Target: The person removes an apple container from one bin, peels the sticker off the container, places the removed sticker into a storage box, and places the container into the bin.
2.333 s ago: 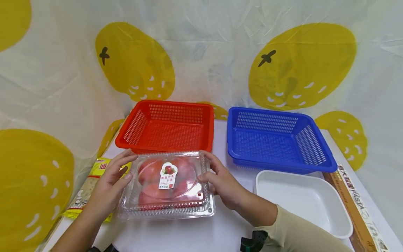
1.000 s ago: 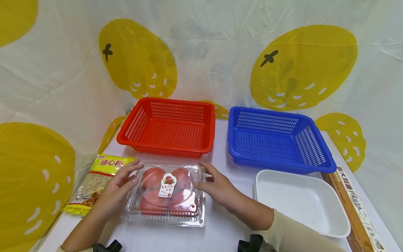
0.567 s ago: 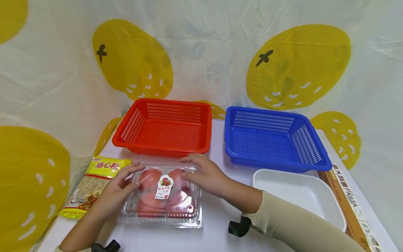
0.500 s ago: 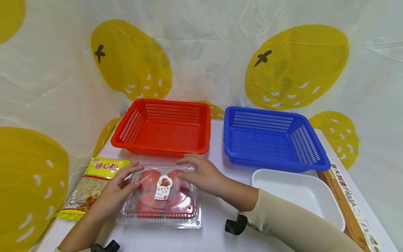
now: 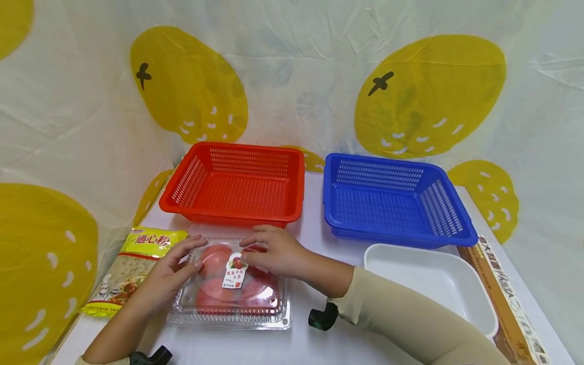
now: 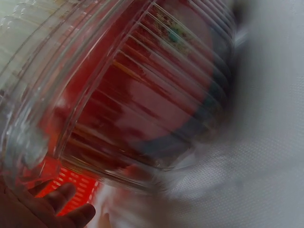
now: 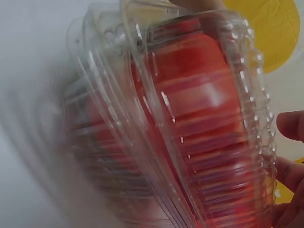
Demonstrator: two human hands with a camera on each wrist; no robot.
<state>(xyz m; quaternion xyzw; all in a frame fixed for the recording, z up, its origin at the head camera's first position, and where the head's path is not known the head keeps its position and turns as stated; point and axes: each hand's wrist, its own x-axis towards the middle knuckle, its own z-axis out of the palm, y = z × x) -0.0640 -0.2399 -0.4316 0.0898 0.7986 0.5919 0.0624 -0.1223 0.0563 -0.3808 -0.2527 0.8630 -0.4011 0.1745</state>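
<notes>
A clear plastic clamshell box (image 5: 228, 319) with several red apples (image 5: 214, 261) in it lies on the table in the head view. Its lid carries a white apple-shaped label (image 5: 233, 276). My left hand (image 5: 164, 276) rests at the box's left side, its fingertips and thumb at the lid's back left corner. Over the lid's back right part is my right hand (image 5: 276, 253), thumb tip by the top of the label and fingers lying loosely along the back edge. Both wrist views show the ribbed box wall (image 6: 142, 85) up close, partly blurred.
A red basket (image 5: 232, 215) stands behind the box, a blue basket (image 5: 397, 235) to its right. A white tray (image 5: 483, 324) is at the right, beside a brown pasta package (image 5: 497, 299). A yellow pasta bag (image 5: 137, 258) lies left of my left hand. A patterned curtain hangs behind.
The box came down onto the table nearer to me. My right hand left its right side and moved left over the lid to the label. My left hand stayed at the left side.
</notes>
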